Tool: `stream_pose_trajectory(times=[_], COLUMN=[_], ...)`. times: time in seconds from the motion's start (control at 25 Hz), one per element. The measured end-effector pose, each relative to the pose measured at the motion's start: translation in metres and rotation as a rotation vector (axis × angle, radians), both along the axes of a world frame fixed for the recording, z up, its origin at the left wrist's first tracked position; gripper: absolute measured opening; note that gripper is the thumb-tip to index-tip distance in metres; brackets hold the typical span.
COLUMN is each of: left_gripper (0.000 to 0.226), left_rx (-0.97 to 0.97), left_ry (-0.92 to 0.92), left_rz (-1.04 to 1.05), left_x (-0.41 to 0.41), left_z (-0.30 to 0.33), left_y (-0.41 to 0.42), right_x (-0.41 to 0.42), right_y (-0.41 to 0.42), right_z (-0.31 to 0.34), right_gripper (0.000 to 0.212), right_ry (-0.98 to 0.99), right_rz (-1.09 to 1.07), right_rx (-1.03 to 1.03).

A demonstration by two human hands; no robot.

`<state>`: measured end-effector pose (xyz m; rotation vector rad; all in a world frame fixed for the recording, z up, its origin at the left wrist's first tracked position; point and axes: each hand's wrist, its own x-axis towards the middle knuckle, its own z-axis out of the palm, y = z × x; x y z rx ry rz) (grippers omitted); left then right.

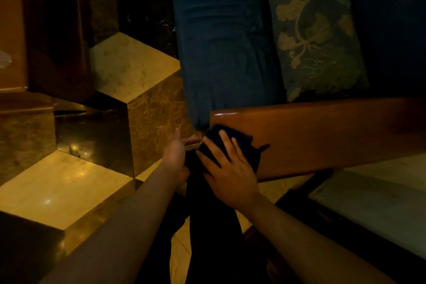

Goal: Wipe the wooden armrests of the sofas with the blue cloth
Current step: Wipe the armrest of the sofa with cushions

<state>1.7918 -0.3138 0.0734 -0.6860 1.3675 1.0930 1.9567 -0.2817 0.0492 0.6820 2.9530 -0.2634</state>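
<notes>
— Where does the blue cloth [239, 145] lie?

— On the near left end of the wooden armrest [322, 136], the polished plank running off to the right. It is bunched at the corner, one ragged tip trailing right over the wood, and part of it seems to fold down over the end. In this dim light it reads almost black.

— And the hands?

— The right hand [228, 173] lies flat on top of the cloth, fingers spread and extended, palm pressing down. It is not fisted around the fabric. That suits wiping: a broad palm keeps the whole pad against the surface and lets it slide. The left hand [176, 154] is open beside the end of the armrest, palm turned inward, fingers straight. Whether it touches the cloth's hanging edge or the wood cannot be told; it probably steadies the end or guards the cloth from slipping off.

— Why start at that corner?

— Likely so a stroke can run the full length to the right. Most of the wood is still uncovered, so much appears left to do.

— What surrounds it?

— Just behind the armrest's end hangs the blue upholstered sofa arm [221, 41], and right of that a floral cushion [315, 30] rests on the dark seat. To the left lies a glossy patterned marble floor [129, 69], and further left another dark wooden piece [46, 30], possibly the next sofa.
</notes>
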Motion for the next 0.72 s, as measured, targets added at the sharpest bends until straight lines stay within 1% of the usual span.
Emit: stream_pose_trajectory(times=[0.04,0.08,0.12,0.2,0.28,0.32,0.36,0.4,0.44,0.48,0.52,0.56,0.6,0.64,0.72], left_gripper=[0.072,0.070,0.068,0.065,0.059,0.054,0.049,0.041,0.033,0.026,0.023,0.022,0.026,0.032,0.042], left_rx=[-0.027,-0.020,-0.002,0.002,-0.035,-0.072,-0.118,-0.152,-0.097,0.023,0.122,0.167,0.148,0.112,0.099], left_ry=[0.004,-0.004,-0.012,0.036,0.185,0.341,0.591,0.916,1.212,1.420,1.520,1.534,1.516,1.499,1.480], left_rz=[-0.057,-0.091,-0.109,-0.145,-0.178,-0.218,-0.325,-0.474,-0.643,-0.784,-0.909,-1.028,-1.147,-1.247,-1.356], left_x=[0.008,0.016,0.024,0.037,0.045,0.050,0.058,0.066,0.075,0.087,0.099,0.114,0.133,0.149,0.194], left_z=[-0.003,-0.005,-0.005,-0.005,0.000,0.003,0.005,0.008,0.012,0.017,0.022,0.024,0.025,0.028,0.029], left_y=[-0.005,-0.009,-0.011,-0.008,0.000,0.003,0.006,0.010,0.015,0.026,0.036,0.049,0.065,0.081,0.111], right_x=[0.027,0.052,0.073,0.097,0.085,0.064,0.046,0.031,0.029,0.040,0.062,0.092,0.126,0.157,0.222], right_y=[0.003,0.012,0.032,0.088,0.131,0.134,0.125,0.107,0.083,0.066,0.062,0.074,0.096,0.120,0.179], right_z=[0.002,0.003,0.002,0.005,0.009,0.007,0.003,-0.001,-0.003,-0.004,-0.003,-0.005,-0.007,-0.007,-0.010], right_gripper=[0.056,0.057,0.059,0.063,0.065,0.065,0.064,0.062,0.060,0.058,0.058,0.058,0.058,0.059,0.061], right_ry=[-0.001,0.030,0.054,0.076,0.094,0.090,0.101,0.118,0.139,0.151,0.155,0.179,0.209,0.219,0.199], right_rz=[-0.024,-0.092,-0.206,-0.542,-0.931,-1.032,-1.011,-0.862,-0.633,-0.422,-0.296,-0.262,-0.302,-0.387,-0.558], right_rx=[-0.020,0.001,0.036,0.058,0.054,0.062,0.079,0.085,0.055,0.007,-0.023,-0.029,-0.010,0.016,0.076])
